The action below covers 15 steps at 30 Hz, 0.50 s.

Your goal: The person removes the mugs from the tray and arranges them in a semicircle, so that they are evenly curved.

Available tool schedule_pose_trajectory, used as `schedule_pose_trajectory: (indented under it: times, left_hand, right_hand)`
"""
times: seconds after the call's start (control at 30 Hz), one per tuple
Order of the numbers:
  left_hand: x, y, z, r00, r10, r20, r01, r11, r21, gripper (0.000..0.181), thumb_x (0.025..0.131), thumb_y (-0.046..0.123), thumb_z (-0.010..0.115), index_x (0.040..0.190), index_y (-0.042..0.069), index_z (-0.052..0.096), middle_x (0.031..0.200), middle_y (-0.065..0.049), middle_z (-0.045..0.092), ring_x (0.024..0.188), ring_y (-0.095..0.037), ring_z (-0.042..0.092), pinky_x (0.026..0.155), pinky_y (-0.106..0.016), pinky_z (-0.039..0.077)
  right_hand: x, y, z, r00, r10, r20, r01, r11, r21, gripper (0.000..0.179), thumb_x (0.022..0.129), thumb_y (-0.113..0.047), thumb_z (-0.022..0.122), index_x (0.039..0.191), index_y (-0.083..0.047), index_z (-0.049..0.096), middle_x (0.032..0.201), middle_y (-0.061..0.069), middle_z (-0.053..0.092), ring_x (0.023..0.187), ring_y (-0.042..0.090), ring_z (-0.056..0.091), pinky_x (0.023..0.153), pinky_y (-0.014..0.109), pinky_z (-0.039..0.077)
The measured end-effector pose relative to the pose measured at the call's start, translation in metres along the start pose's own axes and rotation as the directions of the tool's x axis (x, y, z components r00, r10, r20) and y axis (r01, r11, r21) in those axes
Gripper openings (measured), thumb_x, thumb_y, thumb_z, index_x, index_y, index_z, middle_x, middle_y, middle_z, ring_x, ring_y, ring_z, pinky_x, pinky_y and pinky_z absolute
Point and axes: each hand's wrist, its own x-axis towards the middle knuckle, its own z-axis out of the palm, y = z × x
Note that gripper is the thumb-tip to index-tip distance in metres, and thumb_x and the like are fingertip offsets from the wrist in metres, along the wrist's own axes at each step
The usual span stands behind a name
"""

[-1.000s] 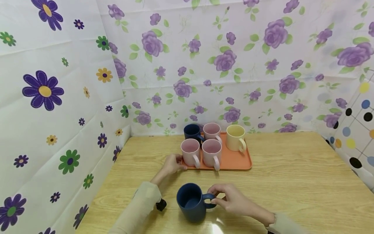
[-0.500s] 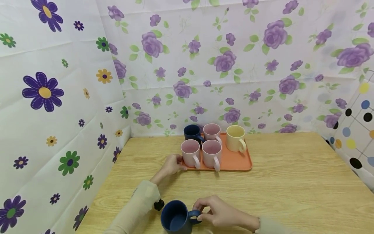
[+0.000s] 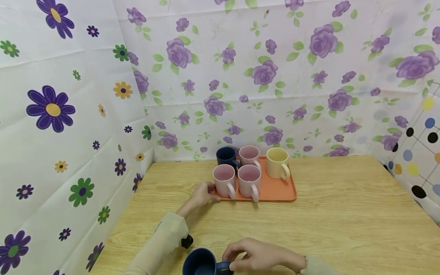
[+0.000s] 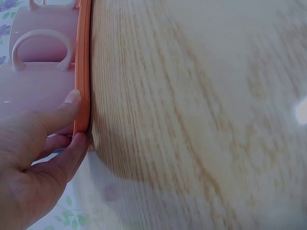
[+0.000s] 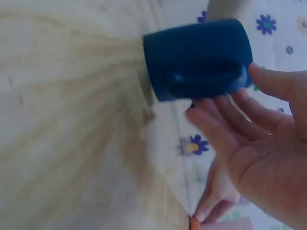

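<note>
At the bottom edge of the head view is a navy blue mug (image 3: 202, 262), partly cut off. My right hand (image 3: 253, 255) holds it by the handle, which points to the right. The right wrist view shows the thumb by the mug's rim and the fingertips at the handle of the mug (image 5: 199, 50), its base at the table. My left hand (image 3: 201, 194) pinches the front left corner of an orange tray (image 3: 276, 190), thumb on top and fingers below the edge (image 4: 83, 62). Two pink mugs (image 3: 224, 181) (image 3: 249, 182) stand on it beside that hand.
Behind them on the tray are another navy mug (image 3: 225, 154), a third pink mug (image 3: 249, 154) and a yellow mug (image 3: 276, 166) at right. The wooden table (image 3: 330, 221) meets flower-printed cloth (image 3: 237, 76) at the back and left. A black wrist strap piece (image 3: 187, 241) hangs below the left sleeve.
My right hand has drawn the navy mug toward the front edge and slightly left, until it is partly out of the head view. The left hand and the tray have stayed put.
</note>
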Motion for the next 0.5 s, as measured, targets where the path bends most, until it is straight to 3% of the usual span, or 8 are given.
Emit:
schedule_pose_trajectory:
  times: [0.1,0.2,0.3,0.4,0.5]
  left_hand:
    - [0.000,0.000,0.000,1.000,0.004,0.003,-0.004,1.000,-0.017,0.035,0.069,0.007,0.086,0.097,-0.005,0.070,0.088,-0.017,0.071,0.079,-0.024,0.065,0.065,-0.021,0.049]
    - [0.000,0.000,0.000,1.000,0.005,0.004,-0.005,1.000,-0.026,0.035,0.069,0.006,0.086,0.097,-0.006,0.070,0.088,-0.017,0.071,0.079,-0.024,0.065,0.065,-0.020,0.050]
    - [-0.001,0.001,0.000,1.000,0.001,0.003,-0.001,1.000,-0.018,0.034,0.069,0.007,0.086,0.097,-0.005,0.070,0.088,-0.016,0.071,0.078,-0.023,0.065,0.064,-0.020,0.049]
    - [-0.001,0.001,0.000,1.000,-0.006,-0.001,0.006,1.000,-0.007,0.035,0.069,0.008,0.086,0.097,-0.004,0.071,0.088,-0.015,0.072,0.078,-0.022,0.065,0.065,-0.020,0.049]
    - [-0.001,0.001,0.001,1.000,-0.009,-0.004,0.009,1.000,-0.006,0.036,0.069,0.008,0.086,0.099,-0.005,0.071,0.089,-0.016,0.072,0.080,-0.023,0.066,0.067,-0.024,0.052]
  right_hand:
    - [-0.003,0.001,-0.011,0.999,0.023,-0.040,-0.025,0.999,-0.038,0.028,0.100,-0.023,0.052,0.119,-0.005,0.061,0.114,0.021,0.064,0.103,0.000,0.060,0.084,0.019,0.053]
    - [-0.004,0.004,-0.024,0.989,0.030,-0.143,-0.045,0.994,-0.099,0.028,0.101,-0.022,0.052,0.118,-0.003,0.061,0.113,0.022,0.065,0.101,0.002,0.061,0.083,0.020,0.052]
    - [-0.005,0.008,-0.037,0.958,0.010,-0.288,-0.062,0.983,-0.171,0.025,0.100,-0.019,0.054,0.114,-0.002,0.063,0.109,0.020,0.066,0.098,0.009,0.063,0.081,0.022,0.054]
    - [-0.006,0.013,-0.048,0.885,-0.010,-0.466,-0.099,0.973,-0.208,0.020,0.098,-0.014,0.056,0.113,-0.002,0.063,0.108,0.019,0.066,0.094,0.016,0.065,0.076,0.025,0.056]
    - [-0.007,0.017,-0.058,0.772,-0.036,-0.635,-0.142,0.963,-0.227,0.016,0.096,-0.008,0.058,0.110,-0.005,0.063,0.103,0.016,0.066,0.090,0.022,0.066,0.070,0.025,0.057]
